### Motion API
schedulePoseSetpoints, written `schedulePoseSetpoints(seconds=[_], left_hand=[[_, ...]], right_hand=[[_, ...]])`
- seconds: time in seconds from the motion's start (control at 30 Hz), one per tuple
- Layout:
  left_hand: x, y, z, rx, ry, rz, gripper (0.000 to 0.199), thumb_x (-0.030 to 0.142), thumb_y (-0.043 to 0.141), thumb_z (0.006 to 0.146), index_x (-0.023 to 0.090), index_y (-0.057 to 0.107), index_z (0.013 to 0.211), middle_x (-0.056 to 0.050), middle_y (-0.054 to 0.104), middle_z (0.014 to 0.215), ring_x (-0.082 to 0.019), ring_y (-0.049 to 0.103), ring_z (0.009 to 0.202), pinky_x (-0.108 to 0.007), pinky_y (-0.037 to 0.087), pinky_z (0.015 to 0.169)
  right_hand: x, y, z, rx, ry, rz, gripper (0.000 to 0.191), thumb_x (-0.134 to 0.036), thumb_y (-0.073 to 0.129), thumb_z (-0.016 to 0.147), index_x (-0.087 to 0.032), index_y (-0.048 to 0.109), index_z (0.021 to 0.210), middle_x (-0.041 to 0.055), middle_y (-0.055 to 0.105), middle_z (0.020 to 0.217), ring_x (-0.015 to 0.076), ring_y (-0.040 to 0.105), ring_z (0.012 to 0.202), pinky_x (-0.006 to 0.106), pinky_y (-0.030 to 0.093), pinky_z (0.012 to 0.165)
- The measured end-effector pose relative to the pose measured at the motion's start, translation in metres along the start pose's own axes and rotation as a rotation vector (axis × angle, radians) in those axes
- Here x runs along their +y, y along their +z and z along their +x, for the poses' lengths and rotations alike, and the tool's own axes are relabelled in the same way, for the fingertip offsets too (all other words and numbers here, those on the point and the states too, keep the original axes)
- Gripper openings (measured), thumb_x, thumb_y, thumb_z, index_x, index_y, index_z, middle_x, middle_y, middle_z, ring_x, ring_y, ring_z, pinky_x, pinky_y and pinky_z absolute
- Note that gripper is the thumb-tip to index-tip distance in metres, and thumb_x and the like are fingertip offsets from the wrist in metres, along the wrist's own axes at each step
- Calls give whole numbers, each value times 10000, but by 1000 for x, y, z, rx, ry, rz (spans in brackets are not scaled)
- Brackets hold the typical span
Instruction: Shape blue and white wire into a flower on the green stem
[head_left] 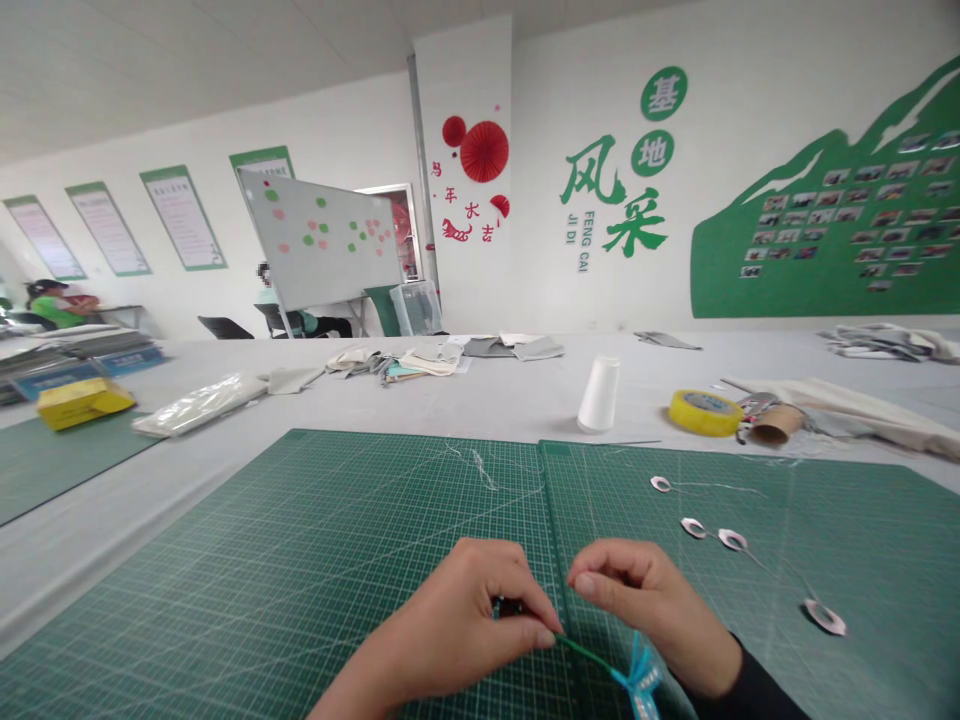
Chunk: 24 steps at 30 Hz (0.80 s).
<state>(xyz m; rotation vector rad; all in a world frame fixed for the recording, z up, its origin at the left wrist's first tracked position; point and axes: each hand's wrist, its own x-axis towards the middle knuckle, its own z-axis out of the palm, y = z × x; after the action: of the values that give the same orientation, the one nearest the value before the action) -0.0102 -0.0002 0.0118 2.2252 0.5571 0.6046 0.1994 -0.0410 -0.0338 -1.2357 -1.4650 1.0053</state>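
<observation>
While a yellow box (pixel 85 405) sits near the left edge of the frame, a clear plastic packet (pixel 202 403) lies beside it on the grey tabletop (pixel 517 400). Green mats (pixel 315 550) fill the lower part. At the bottom middle, the left hand (pixel 480 610) pinches one end of a thin green stem (pixel 586 652) between thumb and finger. The stem slants down to the right. Higher up stands a white cone (pixel 599 395). A bright blue bow (pixel 640 680) is at the stem's other end, bottom right of centre. The right hand (pixel 660 605) is just above the bow, fingers bent; I cannot tell if it holds anything. Farther right are yellow tape (pixel 703 414), four small pale rings (pixel 812 610) lower down, and a brown tube (pixel 777 425).
</observation>
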Motion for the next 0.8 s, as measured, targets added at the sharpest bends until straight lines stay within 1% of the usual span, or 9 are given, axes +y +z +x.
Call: schedulePoseSetpoints(seconds=[0.13,0.27,0.33,0.47,0.6,0.67,0.7,0.8], left_hand=[[1,0,0,49,-20,-81,100,104,696,744,185,745,776,9,633,672,-111,571,668,-221,421,648],[0,0,2,152,-86,-150,110,92,694,729,192,737,747,19,581,660,-115,543,661,-228,402,624],[-2,0,3,201,-123,-165,131,85,682,728,198,737,765,22,556,658,-116,523,657,-231,390,614],[-7,0,4,239,-136,-191,160,116,657,758,227,747,830,21,525,677,-117,500,656,-238,382,610],[-13,0,6,263,-148,-220,130,139,648,770,222,744,797,17,526,698,-114,488,645,-243,383,611],[-16,0,8,294,-172,-203,105,151,652,765,214,735,784,19,533,695,-112,476,625,-244,378,602],[-17,0,8,313,-183,-186,97,156,651,765,211,730,781,19,537,692,-114,475,622,-245,377,600],[-20,1,10,364,-207,-117,99,156,633,772,203,720,779,14,552,683,-128,493,641,-251,388,614]], right_hand=[[8,4,2,-17,65,117,273,-435,688,721,-165,692,678,-33,541,548,108,448,522,239,364,516],[9,9,2,-30,134,208,325,-470,704,691,-150,660,655,-57,463,515,80,358,477,218,291,467],[7,12,2,-28,160,236,360,-496,707,675,-151,623,618,-69,420,502,69,313,458,208,258,443],[6,19,1,-17,197,254,388,-536,709,652,-183,550,635,-111,307,459,52,211,398,197,172,378],[8,24,0,-6,180,197,393,-573,628,721,-200,514,669,-126,223,470,52,143,382,201,131,347],[9,26,0,4,131,133,370,-545,589,769,-194,529,668,-116,229,481,56,153,384,202,148,345],[8,27,0,11,97,92,353,-519,578,787,-189,545,664,-108,249,482,60,180,383,203,175,347],[6,31,-4,66,-35,-71,295,-420,561,829,-184,605,657,-65,397,510,91,361,438,213,319,421]])
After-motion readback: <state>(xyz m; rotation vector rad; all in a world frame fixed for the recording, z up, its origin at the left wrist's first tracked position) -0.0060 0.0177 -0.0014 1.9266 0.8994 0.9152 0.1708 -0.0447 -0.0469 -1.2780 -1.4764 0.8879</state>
